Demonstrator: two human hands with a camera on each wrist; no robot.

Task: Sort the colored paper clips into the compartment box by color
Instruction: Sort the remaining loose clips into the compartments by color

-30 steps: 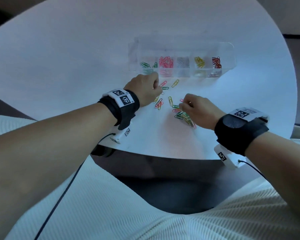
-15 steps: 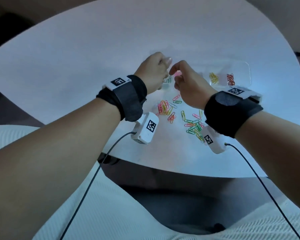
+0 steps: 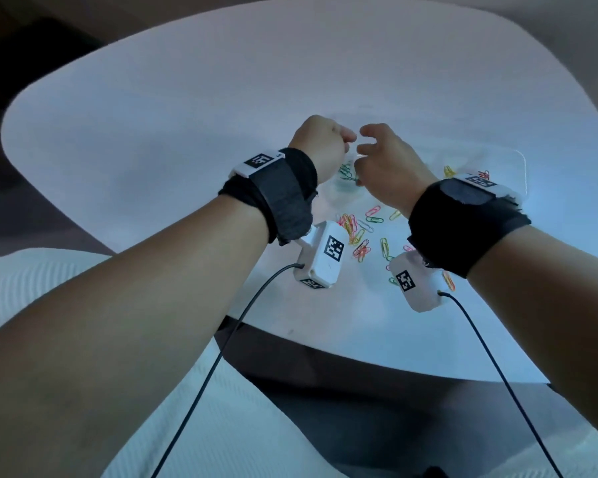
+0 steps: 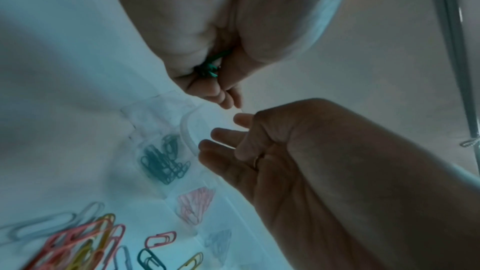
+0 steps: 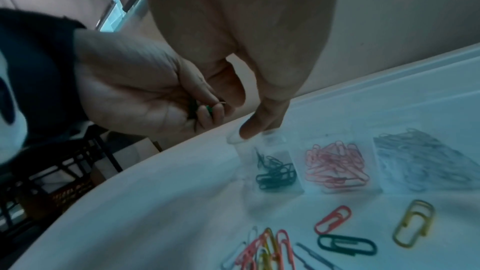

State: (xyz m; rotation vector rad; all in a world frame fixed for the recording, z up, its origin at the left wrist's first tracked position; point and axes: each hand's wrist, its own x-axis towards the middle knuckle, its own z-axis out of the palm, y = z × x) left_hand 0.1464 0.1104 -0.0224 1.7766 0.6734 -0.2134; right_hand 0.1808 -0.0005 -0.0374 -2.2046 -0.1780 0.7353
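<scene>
A pale round table (image 3: 187,150) fills the view, with a dim wall beyond it and a dark crate off its far left edge. The clear compartment box (image 5: 337,188) sits toward the far side, green clips (image 5: 275,174) in its leftmost cell, pink ones (image 5: 335,165) beside them, then a greyish lot. Both my hands hang over that green end. My left hand (image 3: 320,146) is clenched round a small bunch of green paper clips (image 4: 209,67), which peek out between curled fingers and palm. My right hand (image 3: 382,163) holds nothing that I can see; its fingers (image 4: 223,133) are loosely spread, one tip touching the box rim. The loose clips (image 3: 359,232) lie nearer me, pink, yellow, green and pale ones partly tangled. These are light, stiff wire with a smooth coating, so I expect them to slide and hook onto each other. I would pinch one by its rounded end, lift it clear of its neighbours, and let my handful fall low over the cell so nothing bounces out.
</scene>
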